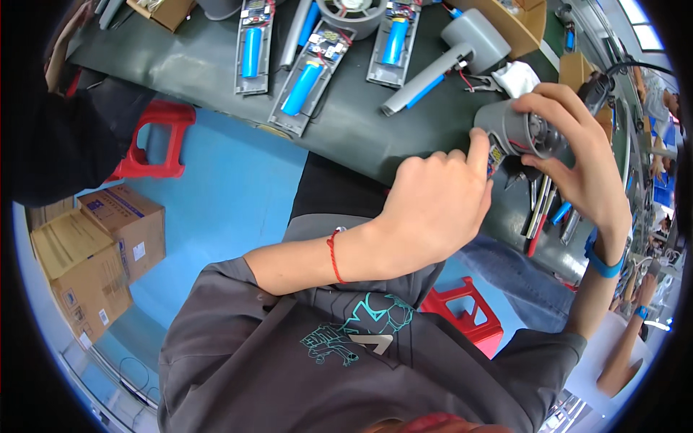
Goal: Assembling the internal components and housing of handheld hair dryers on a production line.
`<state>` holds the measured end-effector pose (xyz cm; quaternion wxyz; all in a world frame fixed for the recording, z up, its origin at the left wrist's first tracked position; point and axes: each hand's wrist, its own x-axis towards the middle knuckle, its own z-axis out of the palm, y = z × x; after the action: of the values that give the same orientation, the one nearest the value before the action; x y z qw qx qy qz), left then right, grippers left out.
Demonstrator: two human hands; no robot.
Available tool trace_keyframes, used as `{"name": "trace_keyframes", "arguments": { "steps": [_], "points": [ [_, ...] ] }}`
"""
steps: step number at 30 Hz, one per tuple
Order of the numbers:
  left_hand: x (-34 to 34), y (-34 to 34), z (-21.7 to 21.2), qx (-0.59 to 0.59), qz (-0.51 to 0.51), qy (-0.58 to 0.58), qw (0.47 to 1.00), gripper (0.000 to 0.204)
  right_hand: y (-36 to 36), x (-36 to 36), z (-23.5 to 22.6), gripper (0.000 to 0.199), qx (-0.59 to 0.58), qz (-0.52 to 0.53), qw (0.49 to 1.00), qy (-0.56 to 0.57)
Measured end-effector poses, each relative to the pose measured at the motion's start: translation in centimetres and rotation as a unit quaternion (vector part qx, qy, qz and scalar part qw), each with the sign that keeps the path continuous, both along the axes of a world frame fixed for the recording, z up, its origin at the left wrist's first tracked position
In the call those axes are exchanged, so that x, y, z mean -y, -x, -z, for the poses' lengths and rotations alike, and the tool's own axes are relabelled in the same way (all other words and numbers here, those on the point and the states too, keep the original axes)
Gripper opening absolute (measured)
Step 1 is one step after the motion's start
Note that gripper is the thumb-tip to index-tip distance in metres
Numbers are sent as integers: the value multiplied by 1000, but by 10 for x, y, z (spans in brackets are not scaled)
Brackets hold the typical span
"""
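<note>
My right hand (588, 162) grips a grey cylindrical fan-like housing (516, 130) held above the dark workbench (216, 65). My left hand (433, 206), with a red string at its wrist, has its fingers curled and its fingertips pressed against the housing's near end, where a small circuit board (496, 157) shows. A blue band sits on my right wrist.
On the bench lie grey half-shells with blue cylindrical cells (253, 47) (307, 83) (395, 40), a grey handle-shaped device (447, 61), a white cloth (516, 76), and pens and tools (541, 209). Red stools (155, 141) (469, 314) and cardboard boxes (94, 252) stand on the blue floor. Another person sits at left.
</note>
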<state>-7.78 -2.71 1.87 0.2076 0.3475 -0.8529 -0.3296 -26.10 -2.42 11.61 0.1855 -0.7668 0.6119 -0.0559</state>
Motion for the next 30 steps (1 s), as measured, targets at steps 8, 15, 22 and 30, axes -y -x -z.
{"name": "trace_keyframes", "arguments": {
  "steps": [8,15,22,30],
  "points": [
    [-3,1,2,-10,-30,21,999,48,0,7,-1,60,27,-12,1000,-4],
    [0,-3,4,-14,-25,16,999,47,-16,2,-3,61,-51,76,996,-15],
    [-1,-1,3,0,-17,8,1000,47,-4,10,2,60,-17,-11,1000,6],
    [31,-20,-18,-94,47,-80,991,61,9,-3,-18,67,21,-4,1000,-7]
  ]
}}
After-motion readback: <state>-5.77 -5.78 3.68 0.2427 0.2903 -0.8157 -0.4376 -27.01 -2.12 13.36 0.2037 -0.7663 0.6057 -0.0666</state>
